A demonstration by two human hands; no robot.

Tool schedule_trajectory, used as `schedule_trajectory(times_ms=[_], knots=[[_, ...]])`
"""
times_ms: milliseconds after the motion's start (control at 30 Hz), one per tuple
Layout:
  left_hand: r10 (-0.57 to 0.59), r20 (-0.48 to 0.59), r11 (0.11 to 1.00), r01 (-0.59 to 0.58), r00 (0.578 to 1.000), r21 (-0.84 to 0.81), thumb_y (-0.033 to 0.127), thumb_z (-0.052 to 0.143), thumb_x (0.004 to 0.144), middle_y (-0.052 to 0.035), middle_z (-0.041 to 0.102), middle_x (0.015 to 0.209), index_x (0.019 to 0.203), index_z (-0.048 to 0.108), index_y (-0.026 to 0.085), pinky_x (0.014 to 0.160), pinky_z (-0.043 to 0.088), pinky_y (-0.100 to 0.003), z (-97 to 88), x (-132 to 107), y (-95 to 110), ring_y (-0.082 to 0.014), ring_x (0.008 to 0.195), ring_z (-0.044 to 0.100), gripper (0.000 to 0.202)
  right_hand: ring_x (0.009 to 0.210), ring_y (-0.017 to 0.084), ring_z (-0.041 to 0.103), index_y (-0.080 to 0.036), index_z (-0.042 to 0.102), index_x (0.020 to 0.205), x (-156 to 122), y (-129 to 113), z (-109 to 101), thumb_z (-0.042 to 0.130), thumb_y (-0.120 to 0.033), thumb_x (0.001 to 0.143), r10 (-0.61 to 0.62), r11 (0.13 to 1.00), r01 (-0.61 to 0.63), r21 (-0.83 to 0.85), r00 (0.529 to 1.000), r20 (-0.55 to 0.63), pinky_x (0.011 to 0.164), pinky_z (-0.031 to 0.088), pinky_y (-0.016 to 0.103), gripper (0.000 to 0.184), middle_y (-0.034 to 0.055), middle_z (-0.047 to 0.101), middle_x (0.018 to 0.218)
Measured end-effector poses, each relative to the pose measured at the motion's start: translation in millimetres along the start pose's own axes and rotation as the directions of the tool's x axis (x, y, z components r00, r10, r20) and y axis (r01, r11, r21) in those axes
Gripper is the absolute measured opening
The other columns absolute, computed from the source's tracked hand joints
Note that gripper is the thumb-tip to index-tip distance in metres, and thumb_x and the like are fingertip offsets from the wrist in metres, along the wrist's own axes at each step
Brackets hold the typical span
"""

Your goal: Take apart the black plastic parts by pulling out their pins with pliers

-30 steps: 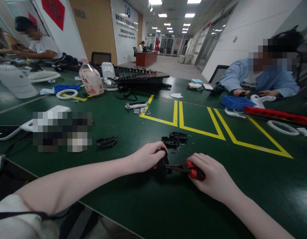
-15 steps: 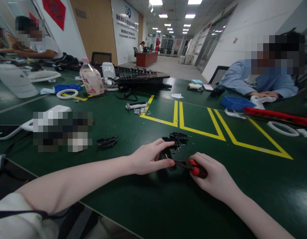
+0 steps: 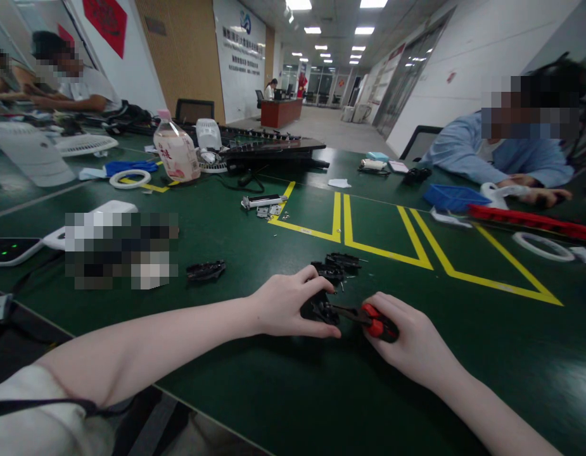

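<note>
One pair of red-and-black pliers point(image 3: 375, 322) sits in your right hand point(image 3: 409, 332), its fingers curled around the handles, above a dark green desk point(image 3: 273, 392). The pliers' long axis runs roughly left to right, the nose aimed left and slightly toward the far side, reaching the right side of a small black plastic part point(image 3: 318, 310). Whether the nose grips anything there is too dark and small to tell. The part lies left of your right hand, but your left hand point(image 3: 287, 307) is the nearer one: it clasps the part, thumb along the near side, fingers arched over the far side. The part's own long axis is hidden by that grasp.

Just beyond, on the far side, are more black plastic pieces point(image 3: 343, 261) with loose metal screws point(image 3: 343, 287); another black piece point(image 3: 206, 271) rests to the left. Farther off, a slim white-and-black device point(image 3: 261, 201) lies near yellow tape outlines point(image 3: 337, 215). A peach drink bottle point(image 3: 176, 152) stands far left. Far right, a blue tray point(image 3: 449, 198) sits before a person in a blue shirt point(image 3: 457, 149). Behind, the office stretches back past a red reception counter point(image 3: 280, 113).
</note>
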State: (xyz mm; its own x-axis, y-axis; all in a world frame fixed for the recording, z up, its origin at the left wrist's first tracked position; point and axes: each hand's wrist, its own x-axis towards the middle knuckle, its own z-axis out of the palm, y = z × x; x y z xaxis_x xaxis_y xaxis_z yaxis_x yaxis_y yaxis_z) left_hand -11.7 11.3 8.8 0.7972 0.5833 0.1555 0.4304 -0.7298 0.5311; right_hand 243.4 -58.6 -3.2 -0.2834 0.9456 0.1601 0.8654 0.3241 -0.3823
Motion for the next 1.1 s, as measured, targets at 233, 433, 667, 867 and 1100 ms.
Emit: schedule_trajectory(times_ms=[233, 433, 667, 867, 1100], knots=[[0.013, -0.023, 0.992, -0.016, 1.0, -0.125, 0.06, 0.065, 0.078, -0.0078, 0.062, 0.116, 0.124, 0.049, 0.019, 0.071, 0.052, -0.033, 1.1, -2.0, 1.9, -0.0211, 0.086, 0.063, 0.064, 0.082, 0.022, 0.064, -0.025, 0.06, 0.091, -1.0, -4.3, -2.3, 0.059, -0.026, 0.078, 0.013, 0.999, -0.015, 0.047, 0.999, 0.044, 0.07, 0.054, 0.037, 0.013, 0.0047, 0.066, 0.09], [-0.045, -0.105, 0.95, 0.01, 0.993, -0.311, 0.05, 0.078, 0.064, -0.0117, 0.064, 0.117, 0.13, 0.042, 0.018, 0.079, 0.054, -0.038, 4.8, -1.9, 0.0, -0.0265, 0.095, 0.065, 0.082, 0.083, 0.022, 0.064, -0.024, 0.06, 0.091, -1.0, -8.8, -5.1, 0.058, -0.027, 0.079, 0.034, 0.996, -0.041, 0.081, 0.996, 0.088, 0.072, 0.054, 0.037, 0.012, 0.0058, 0.067, 0.092], [-0.027, -0.069, 0.962, 0.007, 0.997, -0.272, 0.051, 0.077, 0.067, -0.0118, 0.064, 0.118, 0.128, 0.048, 0.016, 0.078, 0.054, -0.037, 1.5, -1.1, -0.1, -0.0264, 0.096, 0.065, 0.076, 0.083, 0.022, 0.064, -0.024, 0.06, 0.09, -1.0, -10.5, -5.9, 0.058, -0.026, 0.079, 0.033, 0.997, -0.039, 0.069, 0.996, 0.086, 0.071, 0.054, 0.036, 0.012, 0.0053, 0.067, 0.091], [0.015, 0.018, 0.98, -0.012, 1.0, -0.197, 0.054, 0.07, 0.075, -0.0073, 0.066, 0.109, 0.117, 0.057, 0.016, 0.073, 0.049, -0.032, -3.4, -0.8, 2.2, -0.0215, 0.089, 0.064, 0.058, 0.081, 0.022, 0.064, -0.024, 0.058, 0.088, -1.5, -7.1, -3.3, 0.058, -0.024, 0.076, 0.01, 1.0, -0.01, 0.011, 0.998, 0.062, 0.069, 0.054, 0.036, 0.012, 0.0047, 0.066, 0.09], [0.008, 0.046, 0.974, 0.002, 0.999, -0.225, 0.058, 0.069, 0.075, -0.005, 0.066, 0.103, 0.112, 0.059, 0.018, 0.067, 0.045, -0.028, -2.7, 0.7, 1.3, -0.0182, 0.082, 0.062, 0.055, 0.08, 0.021, 0.065, -0.025, 0.058, 0.089, -1.8, -4.3, -1.5, 0.058, -0.025, 0.077, -0.023, 1.0, 0.023, -0.011, 0.999, 0.035, 0.068, 0.055, 0.036, 0.013, 0.0041, 0.067, 0.089]])
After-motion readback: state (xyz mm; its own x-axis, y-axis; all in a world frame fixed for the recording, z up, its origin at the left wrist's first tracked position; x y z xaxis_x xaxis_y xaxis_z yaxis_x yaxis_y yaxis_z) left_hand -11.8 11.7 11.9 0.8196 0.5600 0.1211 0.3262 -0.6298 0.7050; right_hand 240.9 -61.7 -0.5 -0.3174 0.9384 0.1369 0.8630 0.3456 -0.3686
